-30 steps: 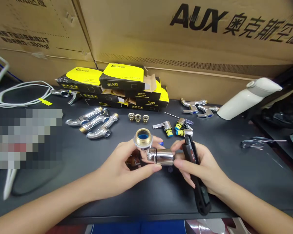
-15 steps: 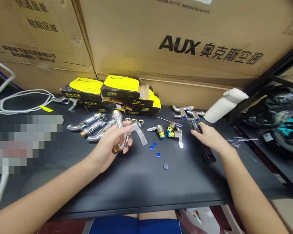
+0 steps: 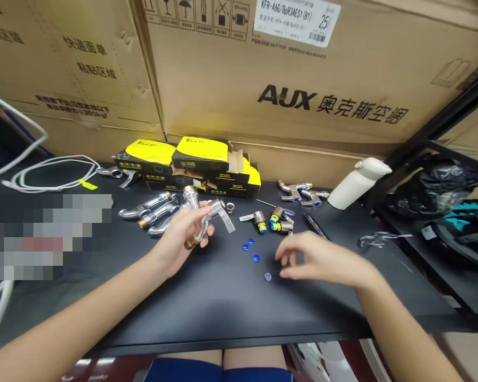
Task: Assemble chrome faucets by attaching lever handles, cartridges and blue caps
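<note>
My left hand [image 3: 187,228] is wrapped round a chrome faucet [image 3: 202,233] with brass ends and a flat lever pointing right. My right hand [image 3: 302,257] hovers over the black table with fingers curled and apart, nothing seen between them. Just left of its fingertips lies a greyish disc [image 3: 267,276]; three blue discs [image 3: 256,258] lie a little farther off. Beyond the right hand are valve cartridges with levers [image 3: 259,222], yellow and blue at their ends. A dark pen-like tool [image 3: 315,225] lies behind the right hand.
Yellow and black boxes [image 3: 201,154] are stacked at the back, near large cartons [image 3: 287,69]. Chrome faucet parts [image 3: 155,209] lie left of centre. More faucets [image 3: 295,190] and a white bottle [image 3: 356,183] are at the back right. A white cable [image 3: 56,175] coils at the left.
My right hand has let go of the dark tool and moved left and nearer, towards the discs. My left hand still holds the faucet. The view has shifted slightly.
</note>
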